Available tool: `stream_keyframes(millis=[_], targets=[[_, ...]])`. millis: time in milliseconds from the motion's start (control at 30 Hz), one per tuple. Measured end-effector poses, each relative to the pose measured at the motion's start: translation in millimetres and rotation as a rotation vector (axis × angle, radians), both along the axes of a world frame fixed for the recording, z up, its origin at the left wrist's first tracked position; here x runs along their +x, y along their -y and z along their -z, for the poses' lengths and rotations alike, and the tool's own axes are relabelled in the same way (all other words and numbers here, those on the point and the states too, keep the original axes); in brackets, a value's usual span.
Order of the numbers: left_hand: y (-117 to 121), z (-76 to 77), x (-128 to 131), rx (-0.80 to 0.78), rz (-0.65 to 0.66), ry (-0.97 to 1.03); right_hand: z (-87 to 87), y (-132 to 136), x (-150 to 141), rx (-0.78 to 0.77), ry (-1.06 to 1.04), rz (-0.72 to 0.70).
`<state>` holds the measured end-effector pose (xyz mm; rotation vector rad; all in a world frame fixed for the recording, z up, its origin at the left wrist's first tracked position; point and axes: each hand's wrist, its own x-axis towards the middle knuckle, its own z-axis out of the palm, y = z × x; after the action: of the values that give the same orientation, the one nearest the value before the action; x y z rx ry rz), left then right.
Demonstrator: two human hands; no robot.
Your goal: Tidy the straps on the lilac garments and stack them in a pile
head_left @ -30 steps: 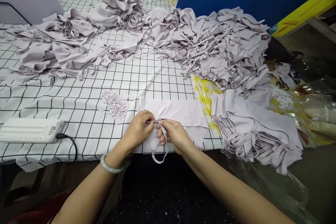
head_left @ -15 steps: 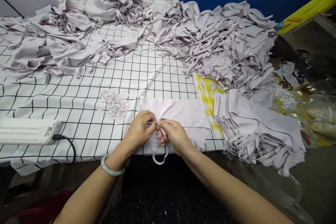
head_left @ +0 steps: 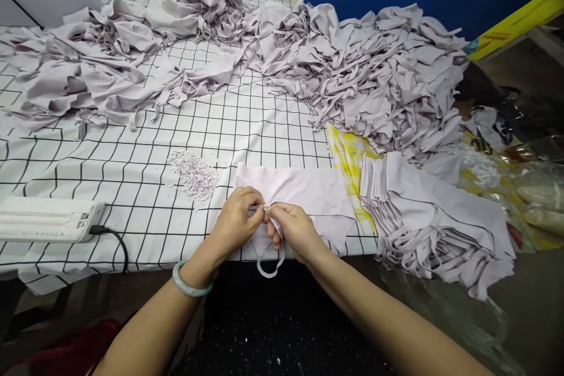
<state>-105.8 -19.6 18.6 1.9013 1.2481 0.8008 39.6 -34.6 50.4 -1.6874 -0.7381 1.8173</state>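
Note:
A pale lilac garment [head_left: 308, 191] lies flat at the table's near edge. My left hand [head_left: 238, 223] and my right hand [head_left: 294, 229] meet over its front edge, fingers pinched together on a small metal piece [head_left: 267, 208] at the garment's strap. A loop of the strap [head_left: 269, 267] hangs down over the table edge below my hands. A pale green bangle [head_left: 189, 285] sits on my left wrist.
Big heaps of the same lilac garments [head_left: 374, 76] cover the far and right side of the checked tablecloth [head_left: 132, 176]. A neat stack [head_left: 432, 217] lies to the right. A small pile of tiny pieces [head_left: 194, 171] and a white device with cable [head_left: 48, 218] lie left.
Both hands stay pinched at the same spot with only small finger movements. The view has shifted slightly, so everything sits a little lower in the frame.

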Motion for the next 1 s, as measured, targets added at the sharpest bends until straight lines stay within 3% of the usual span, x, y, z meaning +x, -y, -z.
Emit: stream_keyframes(millis=[133,300,400,467,533,600,633,700,833,900,1000], targets=[[2,5.5,2,0.121,-0.034,-0.011,-6.7,16,6,-0.089,-0.117,-0.003],[6,14.2,5,0.271,-0.003,-0.043,-8.5,79,14,-0.094,-0.279,0.041],[8,8.8,0,0.27,0.04,-0.112,-2.2,111,18,-0.043,-0.294,0.144],[3,-3.0,-9,0.198,0.137,-0.152,0.6,117,31,0.099,-0.148,0.21],[-8,-19.1,-20,0.143,0.151,-0.21,1.0,105,56,0.347,0.18,0.231],[-26,-34.6,-27,0.141,-0.001,-0.35,0.8,76,88,0.616,0.594,0.203],[-36,-40.7,-28,0.142,-0.092,-0.448,1.4,56,103,0.704,0.765,0.158],[-57,-48.3,-24,0.092,-0.163,-0.65,5.1,12,128,0.728,1.013,0.066],[-87,-51.0,-8,-0.079,-0.005,-0.818,20.6,-51,143,0.573,1.112,-0.027],[-91,-52.4,-3,-0.104,0.042,-0.806,27.0,-59,139,0.584,1.078,-0.028],[-83,-60.7,-6,-0.105,0.081,-0.769,27.7,-47,130,0.685,1.012,0.026]])
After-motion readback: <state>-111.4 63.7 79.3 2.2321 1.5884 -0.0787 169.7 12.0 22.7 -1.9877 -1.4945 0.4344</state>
